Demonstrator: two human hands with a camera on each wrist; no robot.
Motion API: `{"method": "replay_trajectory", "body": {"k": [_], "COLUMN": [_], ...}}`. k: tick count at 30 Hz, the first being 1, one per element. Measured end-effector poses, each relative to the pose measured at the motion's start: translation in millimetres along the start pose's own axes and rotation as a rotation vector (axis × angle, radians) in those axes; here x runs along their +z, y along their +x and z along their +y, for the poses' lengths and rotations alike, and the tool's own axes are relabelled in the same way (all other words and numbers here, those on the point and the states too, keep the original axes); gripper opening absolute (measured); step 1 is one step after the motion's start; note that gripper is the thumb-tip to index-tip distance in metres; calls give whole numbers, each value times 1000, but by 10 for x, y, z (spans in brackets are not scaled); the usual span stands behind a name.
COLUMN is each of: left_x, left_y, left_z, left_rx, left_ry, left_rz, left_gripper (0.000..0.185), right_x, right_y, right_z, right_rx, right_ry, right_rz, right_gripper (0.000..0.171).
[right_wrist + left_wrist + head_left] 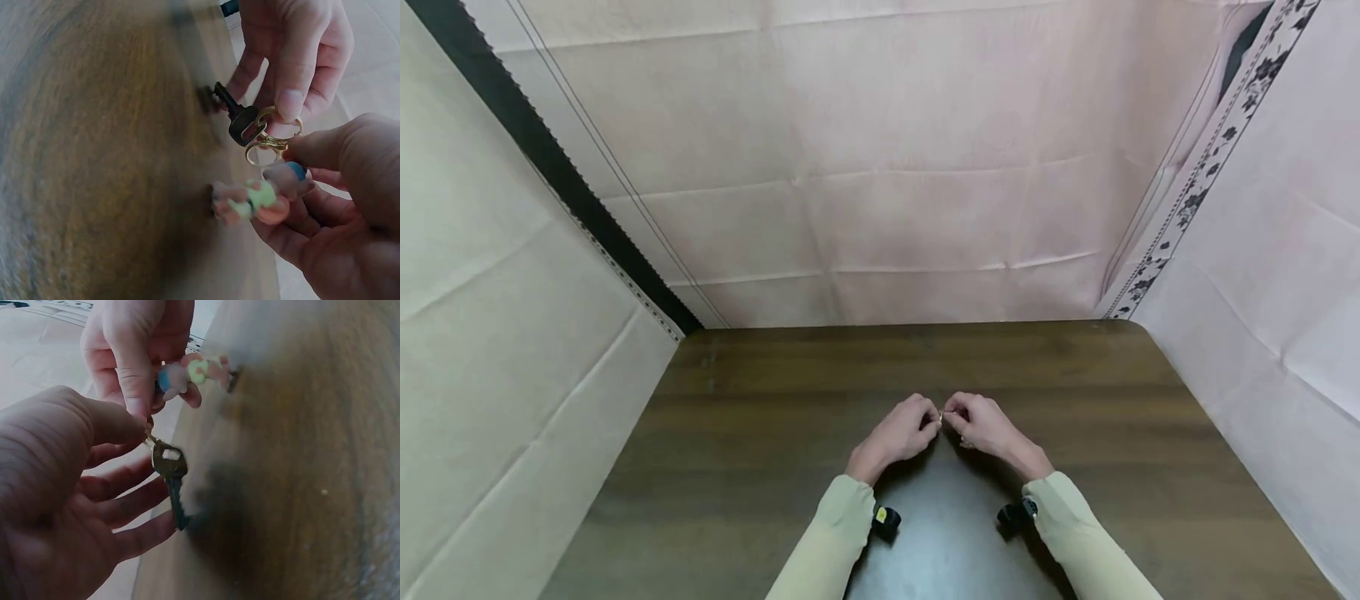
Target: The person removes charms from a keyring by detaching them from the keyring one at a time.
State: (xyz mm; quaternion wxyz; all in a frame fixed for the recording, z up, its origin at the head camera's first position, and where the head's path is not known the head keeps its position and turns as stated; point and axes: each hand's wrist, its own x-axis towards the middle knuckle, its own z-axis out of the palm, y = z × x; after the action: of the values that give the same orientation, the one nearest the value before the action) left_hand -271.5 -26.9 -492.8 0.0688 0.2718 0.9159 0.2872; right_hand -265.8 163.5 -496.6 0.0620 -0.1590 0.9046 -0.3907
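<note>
Over the table my left hand point(904, 431) and right hand point(987, 427) meet fingertip to fingertip. A gold key ring point(302, 128) is pinched between the left thumb and fingers, with a key point(169, 461) hanging from it beside the other left fingers. My right hand pinches a gold clasp point(267, 145) joined to that ring. From the clasp dangles a small, blurred figurine point(262, 197) in blue, pale green and pinkish brown. Both hands partly hide the spot where clasp and ring meet.
The brown wooden table point(737, 467) spreads under both arms. Pale cloth point(925, 167) hangs at the back, with further cloth on the left and right sides. A small black device point(886, 521) sits at the left wrist, another black device point(1017, 515) at the right.
</note>
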Motion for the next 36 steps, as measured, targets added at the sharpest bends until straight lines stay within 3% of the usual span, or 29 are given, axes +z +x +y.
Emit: {"method": "replay_trajectory", "body": {"k": [6, 11, 19, 27, 31, 36], "left_x": [-48, -182, -361, -501, -539, -528], "left_y": [-93, -174, -309, -467, -591, -675], "left_z": [53, 144, 318, 476, 525, 534], "left_rx": [20, 39, 138, 280, 363, 435], "left_ry": [-59, -97, -157, -170, -176, -183], "left_rz": [18, 20, 85, 136, 194, 292], "left_gripper": [8, 9, 7, 11, 13, 12], "right_x": [-29, -119, -284, -355, -278, -229], "right_y": [-80, -156, -293, -425, -493, -570], "right_z": [-56, -207, -420, -584, -670, -873], "right_rx": [-35, -38, -73, -224, -364, -420], "right_ry": [2, 63, 144, 162, 166, 217], "right_rz": [27, 63, 113, 164, 246, 269], "right_gripper": [6, 6, 6, 4, 8, 11]}}
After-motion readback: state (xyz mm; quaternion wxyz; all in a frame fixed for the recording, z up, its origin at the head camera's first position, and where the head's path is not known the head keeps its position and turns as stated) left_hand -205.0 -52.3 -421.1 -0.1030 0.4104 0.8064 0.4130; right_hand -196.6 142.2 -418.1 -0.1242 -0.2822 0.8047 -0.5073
